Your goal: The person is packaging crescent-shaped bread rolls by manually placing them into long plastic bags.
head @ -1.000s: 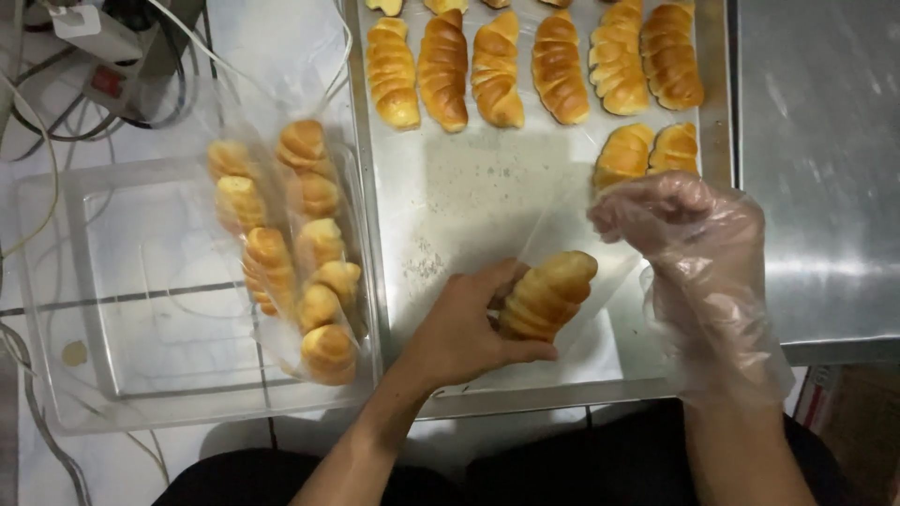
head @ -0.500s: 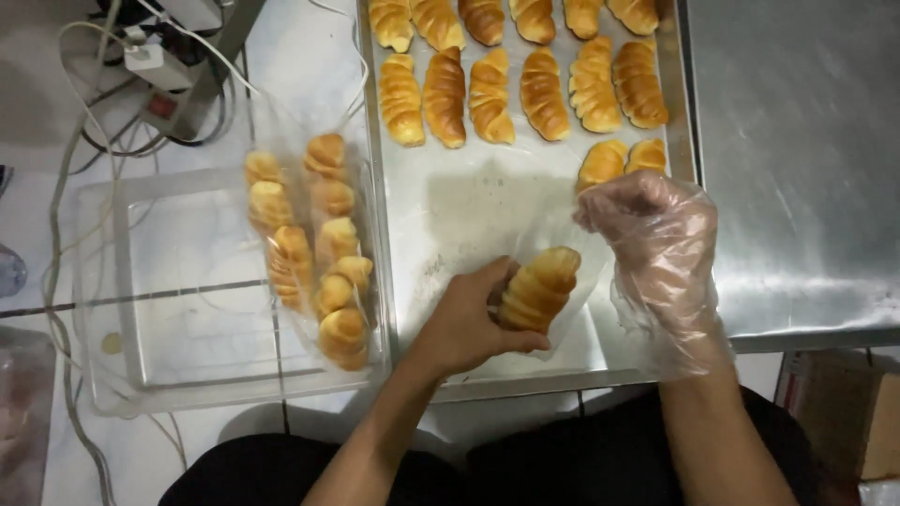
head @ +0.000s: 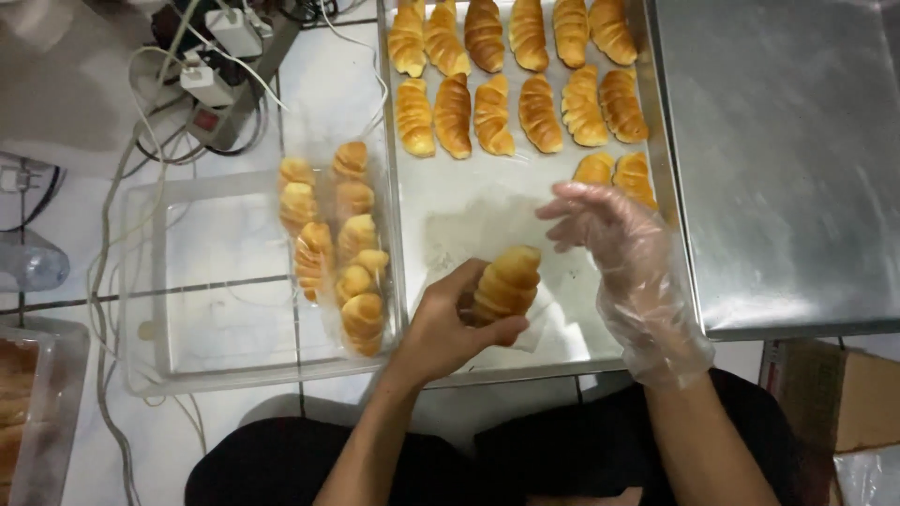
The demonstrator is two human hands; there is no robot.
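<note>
Head view: bare left hand (head: 441,328) gripping a bread roll (head: 506,281) over the baking tray (head: 525,201); gloved right hand (head: 623,248) hovering spread, holding nothing.

White tiled floor (head: 234,290) w/ dark grout lines spreads left of the hands, lit bright and even. Upper left, well apart from the hands, a power strip (head: 220,117) w/ plugged adapters trails pale cables (head: 108,244) across the tiles. Right of the hands, a brushed steel surface (head: 787,159) catches soft glare. Below it, lower right, a brown cardboard box (head: 858,403) sits at frame edge.
</note>
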